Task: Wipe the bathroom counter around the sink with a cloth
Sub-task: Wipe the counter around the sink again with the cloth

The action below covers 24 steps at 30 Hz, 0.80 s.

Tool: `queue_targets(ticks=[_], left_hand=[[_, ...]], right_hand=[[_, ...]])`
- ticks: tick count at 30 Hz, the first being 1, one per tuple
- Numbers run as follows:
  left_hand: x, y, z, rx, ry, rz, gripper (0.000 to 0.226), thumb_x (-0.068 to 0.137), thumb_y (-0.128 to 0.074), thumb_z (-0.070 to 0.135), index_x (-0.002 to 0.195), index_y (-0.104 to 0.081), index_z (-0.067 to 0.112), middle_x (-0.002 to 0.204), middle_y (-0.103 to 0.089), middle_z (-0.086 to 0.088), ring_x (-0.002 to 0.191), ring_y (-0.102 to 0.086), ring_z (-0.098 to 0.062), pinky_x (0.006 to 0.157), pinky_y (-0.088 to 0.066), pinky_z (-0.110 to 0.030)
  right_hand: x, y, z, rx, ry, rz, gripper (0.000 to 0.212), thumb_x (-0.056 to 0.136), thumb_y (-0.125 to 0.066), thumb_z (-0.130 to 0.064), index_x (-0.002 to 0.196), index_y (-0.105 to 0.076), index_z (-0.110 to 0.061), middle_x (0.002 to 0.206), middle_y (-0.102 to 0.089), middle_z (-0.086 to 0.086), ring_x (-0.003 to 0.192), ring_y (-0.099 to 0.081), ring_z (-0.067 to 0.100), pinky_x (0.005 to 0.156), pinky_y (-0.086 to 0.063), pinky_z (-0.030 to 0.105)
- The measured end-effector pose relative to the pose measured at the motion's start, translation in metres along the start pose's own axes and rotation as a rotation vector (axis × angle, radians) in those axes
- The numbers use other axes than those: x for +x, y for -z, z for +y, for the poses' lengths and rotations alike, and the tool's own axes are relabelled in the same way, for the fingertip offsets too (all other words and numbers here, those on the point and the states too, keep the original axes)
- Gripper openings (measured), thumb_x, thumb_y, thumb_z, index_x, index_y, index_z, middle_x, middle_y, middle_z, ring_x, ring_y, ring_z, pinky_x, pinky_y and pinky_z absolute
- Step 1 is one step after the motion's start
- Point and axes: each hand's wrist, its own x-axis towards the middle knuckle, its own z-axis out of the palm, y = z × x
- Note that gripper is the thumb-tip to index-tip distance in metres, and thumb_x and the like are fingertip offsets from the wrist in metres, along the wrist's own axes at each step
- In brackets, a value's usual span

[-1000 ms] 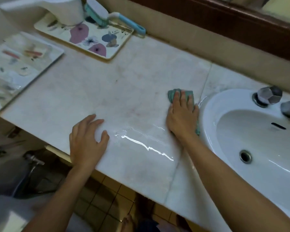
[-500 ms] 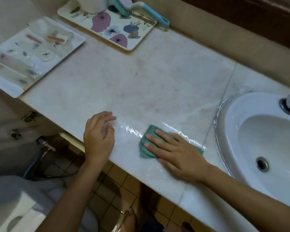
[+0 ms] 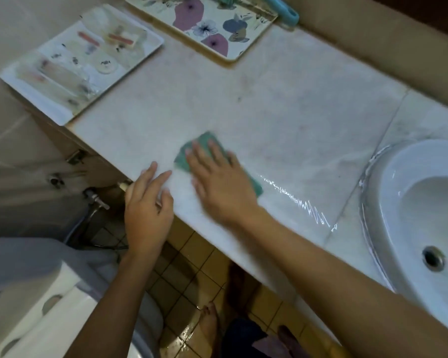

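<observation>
Midway: cloth working the near-left stretch of the bench

Plainly the wiping step is in hand. In the head view the right hand [image 3: 221, 186] lies flat, fingers spread, pressing the green cloth [image 3: 204, 148] onto the pale marble bench [image 3: 282, 112]; it pins the cloth under the palm rather than clenching it. The hand is blurred, which suggests a stroke under way. The left hand [image 3: 146, 205] is released, holding nothing, resting open on the near edge just beside the cloth.

The cloth looks folded into a small pad, mostly hidden under the hand, well left of the white sink [image 3: 388, 202]. A wet sheen [image 3: 295, 200] streaks the marble between cloth and sink, so that strip seems done. The far part looks dull and faintly stained.

Next, I judge, the pad should sweep farther away, toward the floral tray [image 3: 217, 27] and the white tray [image 3: 62, 73], stopping short of both.
</observation>
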Motion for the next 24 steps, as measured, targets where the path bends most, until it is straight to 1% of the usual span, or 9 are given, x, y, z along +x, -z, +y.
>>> queue_targets(ticks=[3,7,10,14,16,18,19,21,24], left_hand=[[-0.001,0.000,-0.001,0.025,-0.002,-0.030,0.036,0.096,-0.049,0.016,0.128,-0.063,0.016,0.148,-0.046,0.000,0.136,-0.035,-0.021,0.107,-0.023,-0.018],[-0.003,-0.001,0.000,0.011,0.003,-0.062,0.035,0.099,-0.047,0.014,0.132,-0.061,0.018,0.152,-0.042,0.000,0.141,-0.030,-0.022,0.109,-0.035,-0.041],[-0.005,0.000,0.002,0.030,0.015,-0.082,0.037,0.100,-0.044,0.014,0.134,-0.059,0.017,0.154,-0.038,0.000,0.144,-0.027,-0.023,0.110,-0.034,-0.039],[-0.004,0.000,0.015,0.059,0.086,-0.132,0.042,0.100,-0.038,0.012,0.139,-0.053,0.015,0.158,-0.031,-0.002,0.147,-0.019,-0.024,0.114,-0.018,-0.029],[-0.003,0.001,0.021,0.051,0.138,-0.154,0.043,0.100,-0.037,0.012,0.141,-0.050,0.016,0.160,-0.026,0.000,0.149,-0.014,-0.020,0.113,-0.011,-0.026],[-0.002,0.002,0.028,0.053,0.196,-0.155,0.043,0.099,-0.039,0.011,0.140,-0.052,0.019,0.160,-0.025,0.001,0.149,-0.013,-0.019,0.116,-0.012,-0.037],[-0.002,0.001,0.032,0.070,0.215,-0.149,0.043,0.097,-0.042,0.011,0.137,-0.055,0.020,0.160,-0.026,0.001,0.149,-0.015,-0.019,0.116,-0.014,-0.044],[0.000,-0.002,0.042,0.112,0.192,-0.131,0.043,0.090,-0.049,0.009,0.130,-0.060,0.022,0.157,-0.031,-0.003,0.146,-0.020,-0.022,0.114,-0.017,-0.051],[0.012,-0.012,0.056,0.100,0.025,-0.175,0.044,0.089,-0.054,0.010,0.131,-0.059,0.019,0.157,-0.032,-0.004,0.143,-0.026,-0.025,0.112,-0.023,-0.052]], right_hand=[[-0.083,-0.002,-0.013,-0.006,0.197,-0.057,0.055,0.100,-0.030,-0.039,0.152,-0.023,-0.024,0.160,-0.017,-0.002,0.148,-0.012,0.023,0.114,-0.018,0.043],[-0.137,0.016,0.058,-0.039,0.306,-0.101,0.055,0.099,-0.031,-0.035,0.152,-0.022,-0.025,0.161,-0.014,-0.005,0.149,-0.009,0.020,0.112,-0.021,0.038],[-0.110,0.034,0.125,-0.057,0.100,-0.055,0.057,0.094,-0.033,-0.030,0.150,-0.028,-0.022,0.159,-0.023,0.001,0.146,-0.019,0.026,0.107,-0.028,0.043],[-0.050,0.056,0.185,-0.033,-0.447,0.105,0.061,0.090,-0.026,-0.032,0.149,-0.028,-0.015,0.157,-0.027,0.008,0.143,-0.022,0.031,0.108,-0.029,0.052],[-0.040,0.048,0.167,0.002,-0.692,0.205,0.059,0.094,-0.028,-0.029,0.150,-0.023,-0.013,0.158,-0.023,0.008,0.144,-0.018,0.031,0.110,-0.025,0.051],[-0.051,0.030,0.120,0.042,-0.765,0.246,0.058,0.097,-0.032,-0.027,0.152,-0.019,-0.014,0.160,-0.018,0.007,0.146,-0.013,0.031,0.113,-0.019,0.050],[-0.066,0.021,0.092,0.043,-0.695,0.235,0.059,0.097,-0.032,-0.027,0.153,-0.017,-0.015,0.160,-0.018,0.005,0.147,-0.011,0.029,0.114,-0.017,0.048],[-0.106,0.009,0.046,0.024,-0.407,0.153,0.059,0.097,-0.033,-0.031,0.153,-0.016,-0.020,0.161,-0.016,0.000,0.148,-0.008,0.025,0.116,-0.013,0.045],[-0.141,0.011,0.047,0.022,-0.088,0.021,0.057,0.097,-0.030,-0.036,0.153,-0.019,-0.027,0.161,-0.015,-0.006,0.149,-0.008,0.018,0.116,-0.011,0.038]])
